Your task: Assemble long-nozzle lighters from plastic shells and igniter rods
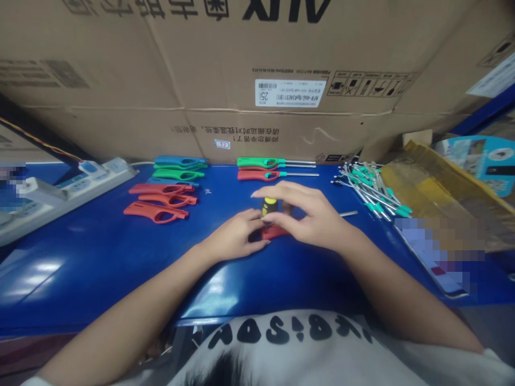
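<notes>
The left hand [235,236] and right hand [309,214] closed together on a light, stiff, likely slick red plastic lighter handle [274,232] at twelve o'clock, best held by its red grip below the black-and-yellow insert [269,206]

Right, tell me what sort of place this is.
Probably a small assembly workbench in a factory or workshop. Sorted rows of what look like red plastic lighter casings lie on the blue bench, beside a heap of metal rods with teal fittings, and large shipping cartons are stacked behind.
</notes>
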`<act>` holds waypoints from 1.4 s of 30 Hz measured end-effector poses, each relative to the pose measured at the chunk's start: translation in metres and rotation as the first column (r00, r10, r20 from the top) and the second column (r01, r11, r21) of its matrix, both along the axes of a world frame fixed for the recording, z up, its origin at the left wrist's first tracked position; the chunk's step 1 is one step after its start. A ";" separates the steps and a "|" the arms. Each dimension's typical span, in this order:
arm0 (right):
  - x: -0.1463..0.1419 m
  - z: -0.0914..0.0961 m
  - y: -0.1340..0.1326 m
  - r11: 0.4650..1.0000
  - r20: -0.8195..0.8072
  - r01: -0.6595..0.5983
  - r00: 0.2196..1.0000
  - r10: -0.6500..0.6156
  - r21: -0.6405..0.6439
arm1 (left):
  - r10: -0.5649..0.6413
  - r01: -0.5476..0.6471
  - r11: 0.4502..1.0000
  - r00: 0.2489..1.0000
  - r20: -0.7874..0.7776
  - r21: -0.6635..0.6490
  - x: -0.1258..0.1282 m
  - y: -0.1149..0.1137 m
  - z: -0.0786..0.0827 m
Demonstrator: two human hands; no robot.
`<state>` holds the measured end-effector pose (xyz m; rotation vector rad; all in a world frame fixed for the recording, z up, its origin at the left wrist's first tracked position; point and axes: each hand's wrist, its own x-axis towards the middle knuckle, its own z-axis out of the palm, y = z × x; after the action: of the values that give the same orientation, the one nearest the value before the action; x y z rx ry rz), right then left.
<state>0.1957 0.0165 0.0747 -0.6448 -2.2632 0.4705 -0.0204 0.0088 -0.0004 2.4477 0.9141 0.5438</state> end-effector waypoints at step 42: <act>-0.005 -0.013 -0.001 0.993 -0.113 0.076 0.991 -0.066 0.089 | -0.002 0.002 1.000 1.000 0.005 -0.023 0.000 -0.001 0.000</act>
<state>0.1909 0.0152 0.0622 -0.6344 -2.1378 0.3547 -0.0202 0.0080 0.0000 2.4250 0.9102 0.5357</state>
